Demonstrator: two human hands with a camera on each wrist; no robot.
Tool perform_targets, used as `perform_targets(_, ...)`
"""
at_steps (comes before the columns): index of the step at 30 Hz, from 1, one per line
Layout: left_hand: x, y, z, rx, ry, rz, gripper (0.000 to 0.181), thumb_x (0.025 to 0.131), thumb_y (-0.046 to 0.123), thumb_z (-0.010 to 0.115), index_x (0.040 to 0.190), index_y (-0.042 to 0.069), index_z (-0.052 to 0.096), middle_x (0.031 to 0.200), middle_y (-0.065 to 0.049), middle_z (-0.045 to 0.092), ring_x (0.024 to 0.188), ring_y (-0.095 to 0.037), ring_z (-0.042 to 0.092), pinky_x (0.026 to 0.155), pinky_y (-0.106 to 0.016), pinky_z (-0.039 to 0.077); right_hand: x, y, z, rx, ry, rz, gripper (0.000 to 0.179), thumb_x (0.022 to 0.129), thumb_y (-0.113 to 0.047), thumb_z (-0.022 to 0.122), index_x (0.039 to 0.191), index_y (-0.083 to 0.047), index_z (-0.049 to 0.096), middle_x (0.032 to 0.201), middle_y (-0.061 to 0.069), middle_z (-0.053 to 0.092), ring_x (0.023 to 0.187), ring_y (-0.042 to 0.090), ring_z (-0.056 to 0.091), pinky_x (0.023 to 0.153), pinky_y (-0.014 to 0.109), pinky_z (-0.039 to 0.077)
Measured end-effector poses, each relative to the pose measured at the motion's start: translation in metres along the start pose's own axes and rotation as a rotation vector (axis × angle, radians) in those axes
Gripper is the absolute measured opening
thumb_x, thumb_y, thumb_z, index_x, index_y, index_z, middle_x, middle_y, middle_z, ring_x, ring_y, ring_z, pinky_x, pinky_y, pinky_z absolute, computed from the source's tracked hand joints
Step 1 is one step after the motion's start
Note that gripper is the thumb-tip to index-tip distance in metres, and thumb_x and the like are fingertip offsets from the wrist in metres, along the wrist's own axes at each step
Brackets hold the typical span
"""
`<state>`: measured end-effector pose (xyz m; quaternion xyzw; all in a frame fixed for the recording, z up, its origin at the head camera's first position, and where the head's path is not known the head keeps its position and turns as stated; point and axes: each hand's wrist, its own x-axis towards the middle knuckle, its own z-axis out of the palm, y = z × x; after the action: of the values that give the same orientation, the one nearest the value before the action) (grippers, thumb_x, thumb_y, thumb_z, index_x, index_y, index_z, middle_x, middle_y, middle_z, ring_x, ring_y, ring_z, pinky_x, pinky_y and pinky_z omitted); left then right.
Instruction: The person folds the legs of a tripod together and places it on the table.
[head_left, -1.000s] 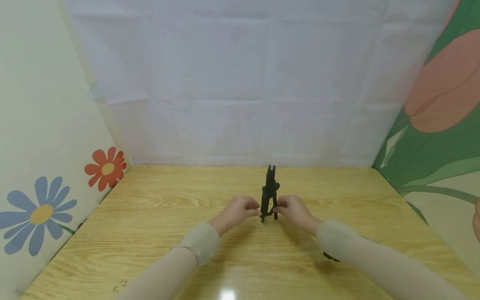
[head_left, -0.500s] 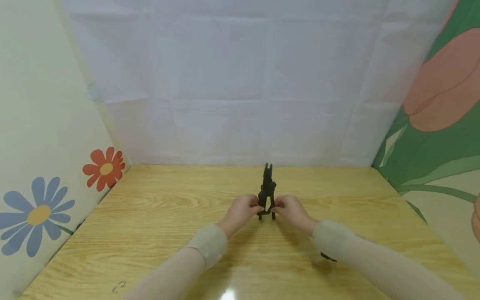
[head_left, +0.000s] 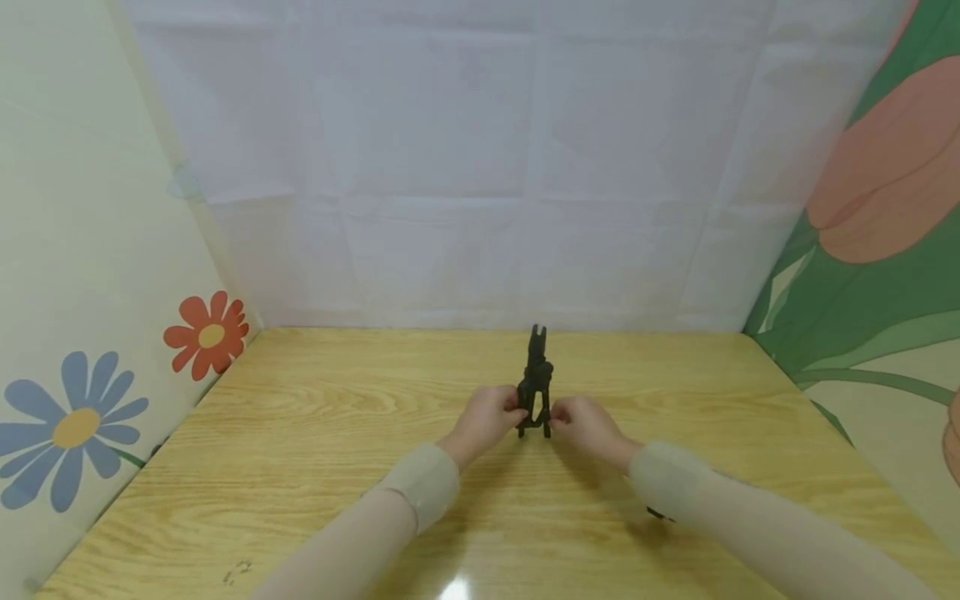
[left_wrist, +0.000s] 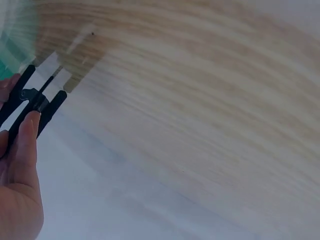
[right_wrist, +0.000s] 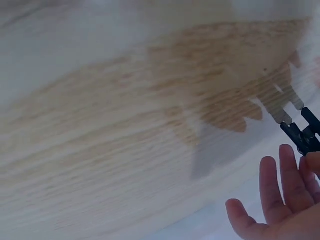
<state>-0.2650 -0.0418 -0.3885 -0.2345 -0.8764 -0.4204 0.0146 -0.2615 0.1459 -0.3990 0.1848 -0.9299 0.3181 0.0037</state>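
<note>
A small black tripod [head_left: 536, 375] stands near the table's middle, its legs towards me and two prongs at its upper end. My left hand [head_left: 483, 421] pinches its left leg between thumb and fingers. In the left wrist view, several dark bars of the tripod [left_wrist: 37, 100] run past the left hand [left_wrist: 20, 195]. On the other side, my right hand [head_left: 588, 429] has thumb and index finger at the right leg. The right wrist view shows the right hand [right_wrist: 280, 205] with its other fingers spread, the tripod [right_wrist: 305, 132] partly cut off at the edge.
The wooden table [head_left: 337, 467] reaches back to a white cloth [head_left: 420, 167]. A flower-printed panel [head_left: 112, 250] borders the left side, and a green leafy panel [head_left: 862, 292] the right. Pale cuffs wrap both wrists.
The tripod has shifted slightly left and turned so its legs stand more evenly. My left hand moved a little right, its grip kept. My right thumb has drawn back a little from the right leg's front.
</note>
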Motion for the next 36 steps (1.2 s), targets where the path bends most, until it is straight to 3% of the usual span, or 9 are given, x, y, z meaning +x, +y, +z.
perform_targets(5,0.004,-0.001,-0.003,0.02,-0.055,0.018,0.006,0.089,-0.004,0.066,0.091,-0.004,0.072,0.085,-0.012,0.072,0.076,-0.019,0.068,0.065,-0.026,0.055,0.002,0.0,-0.001,-0.032,-0.013,-0.02,0.01,0.084,0.003,0.069,0.079,-0.005,0.067,0.074,0.0,0.064,0.069,0.014,0.057,0.065,0.034,0.052)
perform_targets(10,0.007,-0.004,-0.005,0.023,-0.099,0.04,0.005,0.089,-0.004,0.066,0.09,-0.004,0.071,0.084,-0.012,0.071,0.073,-0.016,0.066,0.063,-0.025,0.055,0.003,0.0,-0.001,-0.063,-0.014,-0.044,0.003,0.085,-0.001,0.07,0.083,-0.002,0.07,0.077,0.0,0.067,0.072,0.015,0.061,0.068,0.037,0.053)
perform_targets(17,0.011,-0.005,-0.008,0.017,-0.119,0.049,0.004,0.086,-0.007,0.066,0.088,-0.008,0.069,0.079,-0.012,0.07,0.065,-0.012,0.061,0.06,-0.025,0.053,0.004,-0.003,0.001,-0.093,0.012,-0.091,0.008,0.086,-0.002,0.071,0.094,-0.005,0.074,0.088,0.005,0.072,0.084,0.024,0.068,0.076,0.042,0.055)
perform_targets(22,0.011,-0.005,-0.009,0.014,-0.119,0.053,0.005,0.085,-0.008,0.066,0.087,-0.008,0.07,0.077,-0.012,0.07,0.064,-0.011,0.062,0.058,-0.024,0.053,0.006,0.0,0.002,-0.122,0.007,-0.141,0.007,0.088,0.0,0.069,0.092,-0.004,0.073,0.084,0.004,0.071,0.077,0.018,0.066,0.069,0.037,0.054)
perform_targets(25,0.011,-0.005,-0.01,0.014,-0.119,0.059,0.006,0.085,-0.008,0.066,0.088,-0.007,0.071,0.078,-0.013,0.071,0.067,-0.014,0.066,0.059,-0.025,0.054,0.008,0.002,0.001,-0.13,-0.004,-0.2,0.008,0.088,0.002,0.067,0.091,-0.003,0.073,0.083,0.005,0.071,0.077,0.018,0.066,0.068,0.036,0.054)
perform_targets(31,0.011,-0.006,-0.011,0.015,-0.13,0.054,0.009,0.087,-0.006,0.066,0.094,-0.007,0.072,0.083,-0.014,0.072,0.073,-0.02,0.069,0.062,-0.027,0.056,0.014,0.01,-0.003,-0.171,-0.007,-0.402,0.009,0.088,-0.003,0.069,0.094,-0.001,0.074,0.087,0.008,0.073,0.081,0.022,0.07,0.073,0.031,0.056)
perform_targets(36,0.012,-0.006,-0.01,0.025,-0.129,0.071,0.006,0.087,-0.005,0.067,0.091,-0.006,0.072,0.082,-0.014,0.072,0.071,-0.017,0.068,0.062,-0.025,0.055,0.022,0.012,-0.01,-0.232,-0.048,-0.495,0.009,0.086,-0.007,0.07,0.091,-0.004,0.077,0.086,0.006,0.074,0.08,0.018,0.07,0.073,0.027,0.055)
